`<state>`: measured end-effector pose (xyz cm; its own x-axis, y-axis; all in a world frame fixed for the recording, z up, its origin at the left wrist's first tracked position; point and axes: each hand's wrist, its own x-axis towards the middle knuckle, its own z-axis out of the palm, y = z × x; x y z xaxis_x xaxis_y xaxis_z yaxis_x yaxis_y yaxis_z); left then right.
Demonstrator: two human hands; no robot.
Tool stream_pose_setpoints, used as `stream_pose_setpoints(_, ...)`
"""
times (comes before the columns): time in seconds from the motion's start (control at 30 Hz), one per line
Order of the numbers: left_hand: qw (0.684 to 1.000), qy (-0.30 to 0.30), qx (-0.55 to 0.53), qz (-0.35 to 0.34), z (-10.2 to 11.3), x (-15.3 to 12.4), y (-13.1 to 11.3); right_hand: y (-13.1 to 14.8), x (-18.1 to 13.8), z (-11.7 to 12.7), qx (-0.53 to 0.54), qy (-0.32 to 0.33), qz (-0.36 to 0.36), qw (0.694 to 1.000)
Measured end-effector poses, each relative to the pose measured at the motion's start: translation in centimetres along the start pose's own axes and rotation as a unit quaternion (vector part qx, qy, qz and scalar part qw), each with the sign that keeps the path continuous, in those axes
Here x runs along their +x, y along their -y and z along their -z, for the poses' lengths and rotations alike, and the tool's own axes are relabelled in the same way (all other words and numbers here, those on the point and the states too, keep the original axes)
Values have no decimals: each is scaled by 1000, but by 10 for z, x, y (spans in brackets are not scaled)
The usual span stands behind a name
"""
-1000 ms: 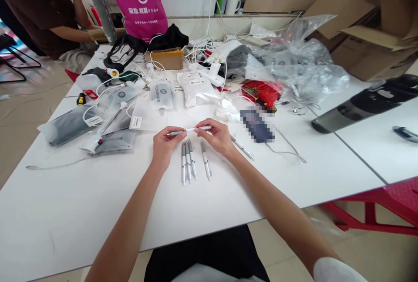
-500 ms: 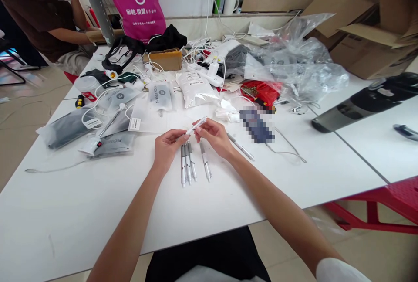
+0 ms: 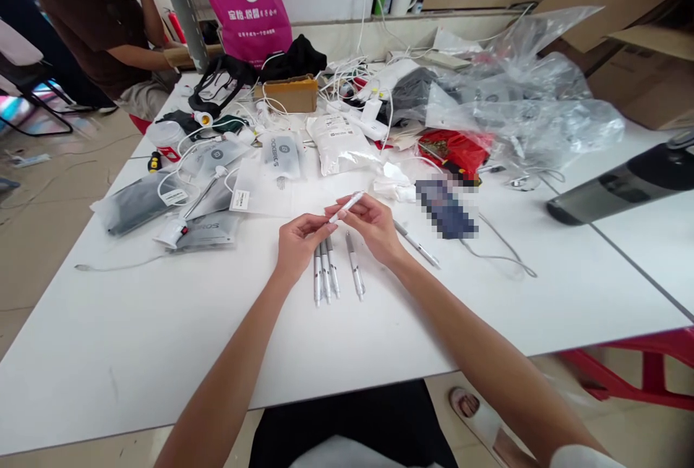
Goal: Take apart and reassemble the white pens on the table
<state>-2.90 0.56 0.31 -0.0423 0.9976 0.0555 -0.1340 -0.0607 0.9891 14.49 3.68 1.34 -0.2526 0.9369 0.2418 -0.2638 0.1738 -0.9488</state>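
Observation:
Between my two hands a white and grey pen (image 3: 347, 207) is held tilted above the table, its upper end pointing right. My left hand (image 3: 300, 240) pinches the lower end, which the fingers partly hide. My right hand (image 3: 373, 226) grips the pen nearer its upper end with thumb and fingers. Just below, several matching pens (image 3: 326, 276) lie side by side on the white table (image 3: 228, 341). A single pen (image 3: 356, 265) lies a little to their right. Another pen (image 3: 417, 245) rests slantwise beyond my right wrist.
Plastic-bagged items (image 3: 144, 204), white cables and a small cardboard box (image 3: 293, 95) crowd the table's far side. A blurred-out dark object (image 3: 445, 209) and a dark tumbler (image 3: 618, 186) lie to the right. A person (image 3: 108, 34) sits at the far left. A red stool (image 3: 645, 367) stands right.
The view has shifted, so the table and hands appear farther right. Both hands still hold the pen in much the same grip. The pens on the table lie as before.

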Motion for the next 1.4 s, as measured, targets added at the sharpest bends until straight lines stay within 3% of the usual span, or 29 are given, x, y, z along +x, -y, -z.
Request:
stream_pose_setpoints(0.13,1000,11,16,-6,0,-1,3,-1,1,0,-27,-53,21,998)
stream_pose_setpoints(0.33,1000,-7,6,-1,0,-1,2,8,-2,1,-21,5,30,999)
stream_pose_setpoints(0.57,1000,-3,31,-1,-2,-2,1,-2,1,2,-57,-95,30,993)
stream_pose_setpoints(0.77,1000,-20,7,-10,-1,-1,2,6,0,1,-16,2,30,999)
stream_pose_setpoints(0.97,999,-7,42,-26,-2,-3,2,2,-3,1,-48,-63,24,997)
stream_pose_setpoints(1.17,1000,-18,8,-4,-1,-2,0,9,-3,-2,-12,11,12,1000)
stream_pose_setpoints(1.33,999,-5,35,-20,-2,-3,1,-1,0,-1,-49,-81,41,995)
stream_pose_setpoints(1.4,999,-6,37,-18,-2,-3,2,0,0,-1,-59,-75,43,995)
